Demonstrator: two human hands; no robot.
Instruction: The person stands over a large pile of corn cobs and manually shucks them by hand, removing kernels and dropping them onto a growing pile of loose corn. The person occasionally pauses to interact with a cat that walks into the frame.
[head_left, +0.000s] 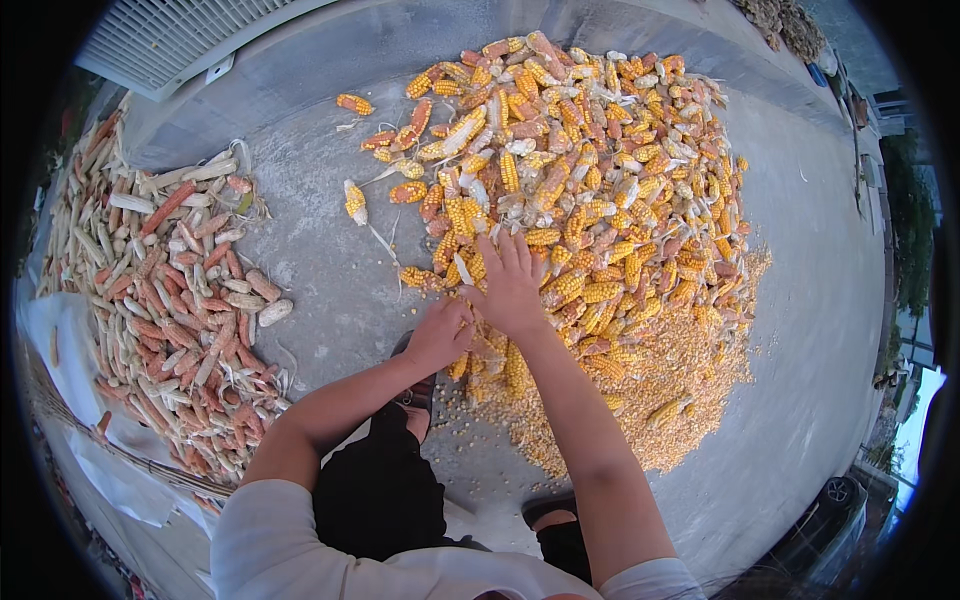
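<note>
In front of me lies a large heap of corn ears (585, 202), many partly stripped of yellow kernels. My right hand (510, 289) reaches over the heap's near left edge, fingers extended over the ears and no ear visibly gripped. Beside its thumb my left hand (442, 334) is curled, knuckles up; whatever is inside the fingers is hidden. A pale narrow piece (463, 270), perhaps husk, sticks up by the right thumb. Loose corn kernels (637, 397) spread along the heap's near right side, under and beside the right forearm.
A pile of bare corncobs (180, 315) covers the left side, partly on white sheeting (64, 337). A concrete wall (315, 67) borders the far side, with a white slatted panel (180, 41). Single ears (354, 104) lie on the concrete floor (322, 202). A dark car (817, 525) stands lower right.
</note>
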